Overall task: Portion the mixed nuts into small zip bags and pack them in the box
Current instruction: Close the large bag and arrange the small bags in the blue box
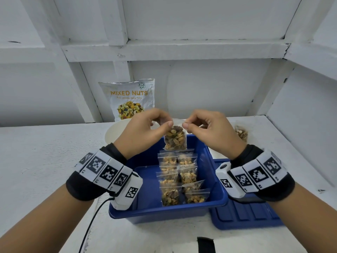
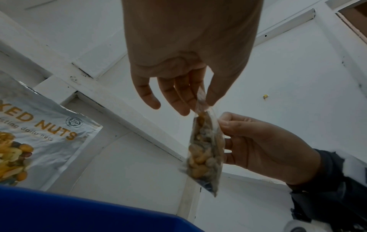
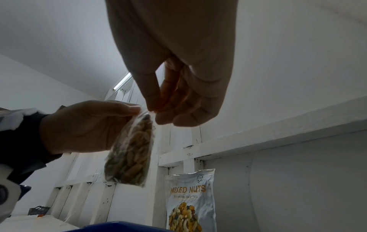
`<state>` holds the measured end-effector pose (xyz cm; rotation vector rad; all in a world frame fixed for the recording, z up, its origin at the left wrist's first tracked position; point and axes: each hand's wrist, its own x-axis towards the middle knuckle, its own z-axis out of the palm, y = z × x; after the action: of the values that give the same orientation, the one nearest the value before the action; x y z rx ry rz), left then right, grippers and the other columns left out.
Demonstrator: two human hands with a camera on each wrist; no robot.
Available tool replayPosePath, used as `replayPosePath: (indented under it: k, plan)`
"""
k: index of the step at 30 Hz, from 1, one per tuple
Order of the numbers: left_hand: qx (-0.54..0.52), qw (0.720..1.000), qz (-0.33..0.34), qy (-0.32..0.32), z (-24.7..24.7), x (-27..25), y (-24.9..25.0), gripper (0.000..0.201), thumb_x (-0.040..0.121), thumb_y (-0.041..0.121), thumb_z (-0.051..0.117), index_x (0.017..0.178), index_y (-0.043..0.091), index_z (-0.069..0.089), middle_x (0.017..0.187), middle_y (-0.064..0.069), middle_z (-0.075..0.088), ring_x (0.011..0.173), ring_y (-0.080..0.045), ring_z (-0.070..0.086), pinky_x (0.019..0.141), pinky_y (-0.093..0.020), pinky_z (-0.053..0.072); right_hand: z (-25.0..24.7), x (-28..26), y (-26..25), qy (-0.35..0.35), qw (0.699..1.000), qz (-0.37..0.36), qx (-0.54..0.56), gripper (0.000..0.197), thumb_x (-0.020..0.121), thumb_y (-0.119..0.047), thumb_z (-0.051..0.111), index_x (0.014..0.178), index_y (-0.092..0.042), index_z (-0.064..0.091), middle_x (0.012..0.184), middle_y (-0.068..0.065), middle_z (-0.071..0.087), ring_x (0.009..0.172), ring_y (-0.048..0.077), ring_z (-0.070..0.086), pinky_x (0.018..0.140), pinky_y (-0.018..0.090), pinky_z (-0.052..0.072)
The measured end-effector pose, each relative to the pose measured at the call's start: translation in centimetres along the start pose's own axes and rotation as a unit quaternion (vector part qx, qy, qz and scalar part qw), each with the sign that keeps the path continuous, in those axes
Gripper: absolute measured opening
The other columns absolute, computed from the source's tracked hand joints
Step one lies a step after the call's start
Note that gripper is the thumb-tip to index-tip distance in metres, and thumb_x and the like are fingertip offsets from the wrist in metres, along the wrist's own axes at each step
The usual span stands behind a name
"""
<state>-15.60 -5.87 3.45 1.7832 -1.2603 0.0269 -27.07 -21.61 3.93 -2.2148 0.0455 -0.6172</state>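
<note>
A small clear zip bag of mixed nuts (image 1: 175, 139) (image 2: 205, 150) (image 3: 131, 153) hangs above the far end of the blue box (image 1: 217, 179). My left hand (image 1: 145, 128) (image 2: 186, 87) pinches its top left corner. At the top right corner my right hand (image 1: 206, 128) (image 3: 174, 100) pinches the zip strip between thumb and forefinger. Several filled zip bags (image 1: 179, 178) lie in two rows inside the box. The large silver Mixed Nuts pouch (image 1: 129, 99) (image 3: 190, 202) (image 2: 39, 141) leans against the back wall.
A white bowl (image 1: 116, 132) sits behind the box, partly hidden by my left hand. The blue lid (image 1: 246, 214) lies right of the box. More nuts in clear plastic (image 1: 241, 133) rest at the back right. A black cable (image 1: 91, 225) trails from my left wrist.
</note>
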Motion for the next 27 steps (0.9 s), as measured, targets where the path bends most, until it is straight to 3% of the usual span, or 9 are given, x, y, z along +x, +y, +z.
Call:
replayPosePath:
  k: [6, 9, 11, 16, 22, 27]
  plan:
    - [0.037, 0.999, 0.009, 0.010, 0.2, 0.0, -0.3, 0.008, 0.083, 0.027, 0.053, 0.083, 0.023, 0.059, 0.077, 0.013, 0.059, 0.077, 0.009, 0.051, 0.070, -0.006, 0.038, 0.2, 0.0, -0.2, -0.012, 1.000, 0.021, -0.010, 0.005, 0.087, -0.016, 0.061, 0.082, -0.015, 0.064, 0.076, -0.008, 0.064, 0.072, 0.006, 0.060, 0.067, 0.013, 0.047]
    - [0.049, 0.998, 0.019, 0.020, 0.4, 0.0, -0.4, 0.013, 0.084, 0.025, 0.051, 0.084, 0.016, 0.060, 0.078, 0.005, 0.060, 0.076, 0.010, 0.050, 0.071, -0.006, 0.038, 0.4, -0.1, -0.2, -0.020, 0.999, 0.025, -0.011, 0.006, 0.088, -0.020, 0.061, 0.090, -0.015, 0.063, 0.083, -0.010, 0.064, 0.076, 0.003, 0.060, 0.070, 0.013, 0.047]
    - [0.051, 0.998, 0.018, 0.019, 0.6, -0.1, -0.4, 0.013, 0.084, 0.025, 0.052, 0.084, 0.016, 0.061, 0.077, 0.006, 0.059, 0.076, 0.011, 0.050, 0.071, -0.005, 0.037, 0.5, -0.1, -0.3, -0.010, 1.000, 0.025, -0.007, 0.005, 0.088, -0.020, 0.061, 0.092, -0.018, 0.063, 0.084, -0.011, 0.064, 0.077, 0.003, 0.061, 0.070, 0.013, 0.048]
    - [0.032, 0.999, 0.013, 0.004, 0.8, 0.0, 0.1, 0.015, 0.084, 0.028, 0.053, 0.086, 0.016, 0.061, 0.079, 0.013, 0.061, 0.080, 0.003, 0.054, 0.069, -0.003, 0.037, 0.5, -0.1, -0.3, -0.001, 1.000, 0.010, -0.015, 0.008, 0.089, -0.015, 0.058, 0.086, -0.016, 0.066, 0.074, -0.011, 0.062, 0.072, 0.005, 0.060, 0.064, 0.009, 0.044]
    - [0.042, 0.999, 0.033, -0.008, 1.0, 0.1, 0.1, 0.022, 0.084, 0.028, 0.055, 0.088, 0.010, 0.066, 0.080, 0.004, 0.063, 0.077, 0.010, 0.052, 0.067, -0.003, 0.037, 0.6, -0.4, -0.3, 0.002, 0.999, -0.019, -0.035, 0.009, 0.088, -0.010, 0.059, 0.083, -0.013, 0.065, 0.069, -0.015, 0.058, 0.069, -0.003, 0.055, 0.063, 0.007, 0.041]
    - [0.063, 0.996, 0.058, -0.005, 0.9, 0.1, 0.0, 0.034, 0.081, 0.038, 0.045, 0.086, 0.010, 0.064, 0.078, 0.009, 0.058, 0.079, 0.014, 0.050, 0.070, 0.000, 0.034, 0.9, -0.4, -0.4, -0.004, 0.999, -0.029, -0.041, 0.007, 0.087, -0.006, 0.058, 0.084, -0.009, 0.064, 0.073, -0.014, 0.057, 0.073, 0.000, 0.054, 0.062, 0.006, 0.039]
